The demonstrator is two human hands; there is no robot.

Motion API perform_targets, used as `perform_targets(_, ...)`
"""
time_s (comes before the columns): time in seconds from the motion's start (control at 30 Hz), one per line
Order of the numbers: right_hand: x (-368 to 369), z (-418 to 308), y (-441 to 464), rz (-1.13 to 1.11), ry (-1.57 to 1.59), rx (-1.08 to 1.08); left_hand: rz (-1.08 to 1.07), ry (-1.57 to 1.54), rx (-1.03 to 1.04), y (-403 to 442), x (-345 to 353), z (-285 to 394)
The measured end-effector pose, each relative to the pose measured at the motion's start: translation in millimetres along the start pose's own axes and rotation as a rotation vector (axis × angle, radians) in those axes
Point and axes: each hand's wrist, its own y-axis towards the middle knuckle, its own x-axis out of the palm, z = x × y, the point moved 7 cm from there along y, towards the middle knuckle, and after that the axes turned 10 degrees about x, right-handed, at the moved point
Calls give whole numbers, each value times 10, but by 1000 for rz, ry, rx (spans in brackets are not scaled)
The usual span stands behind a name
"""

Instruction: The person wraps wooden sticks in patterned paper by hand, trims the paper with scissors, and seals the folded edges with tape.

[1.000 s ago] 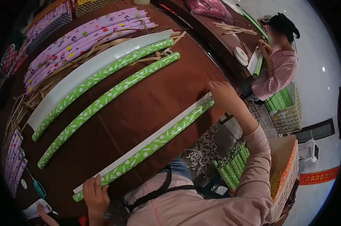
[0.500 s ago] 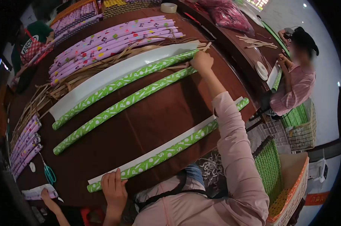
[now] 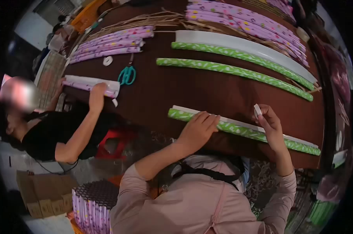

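Observation:
A green roll of wrapping paper [image 3: 242,131] with white patterns lies along the near table edge, a white paper margin showing behind it. Over its left half, my left hand [image 3: 200,130] is closed, fingers bent across the paper. Above the right half, my right hand [image 3: 273,124] pinches a small white piece [image 3: 257,110] that looks like a tape roll seen edge-on. Farther back lies a second green roll [image 3: 231,70]. Behind that is a third green roll [image 3: 242,57] with a wide white sheet [image 3: 239,45] unrolled from it.
At left, a co-worker's hand [image 3: 96,97] rests on a purple-patterned roll [image 3: 80,86]. Teal-handled scissors [image 3: 127,75] and a white tape roll [image 3: 107,61] lie nearby. Purple rolls [image 3: 110,43] and brown strips [image 3: 145,19] are at the back. Below left stand bundled purple rolls [image 3: 92,210].
The view has swung left. My right hand has come back from the far rolls' right ends and now holds the white piece. My left hand has shifted from the near roll's left end toward its middle.

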Motion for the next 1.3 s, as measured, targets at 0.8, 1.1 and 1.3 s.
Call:
perform_targets(0.8, 1394, -51, 832, -445, -326, -162, -11, -112, -144, -193, 78, 10)
perform_targets(1.1, 1561, -242, 658, -541, -529, -550, 371, -285, -633, -562, -471, -536)
perform_targets(1.3, 1568, -258, 588, -510, -593, -713, 257, -415, -608, -448, -448, -512)
